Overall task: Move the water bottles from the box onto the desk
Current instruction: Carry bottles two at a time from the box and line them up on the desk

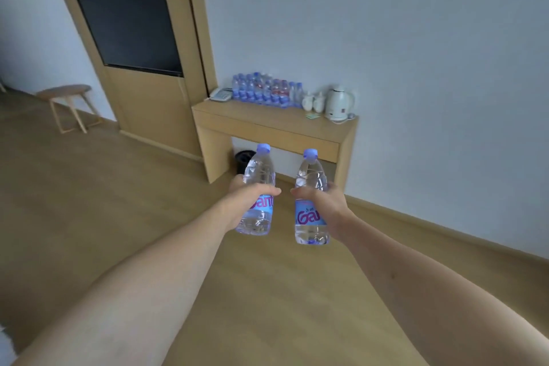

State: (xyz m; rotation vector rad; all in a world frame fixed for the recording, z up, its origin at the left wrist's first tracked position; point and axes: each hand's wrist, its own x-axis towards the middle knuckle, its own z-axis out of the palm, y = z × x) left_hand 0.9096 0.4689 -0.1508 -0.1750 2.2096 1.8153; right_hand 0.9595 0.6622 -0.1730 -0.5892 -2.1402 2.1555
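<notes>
My left hand (248, 196) grips a clear water bottle (258, 171) with a blue cap and blue label, held upright in front of me. My right hand (325, 199) grips a second, matching water bottle (310, 224) beside it. Both bottles hang in the air over the wooden floor, well short of the desk. The light wooden desk (267, 125) stands against the far wall. Several water bottles (264, 92) stand in a group at the back of its top. The box is out of view.
On the desk are a white telephone (220, 94), two small white jars (313, 101), a white kettle (338, 102) and a green note. A black bin (244, 159) sits under the desk. A wooden panel with a dark screen (127, 21) and a stool (66, 104) are left.
</notes>
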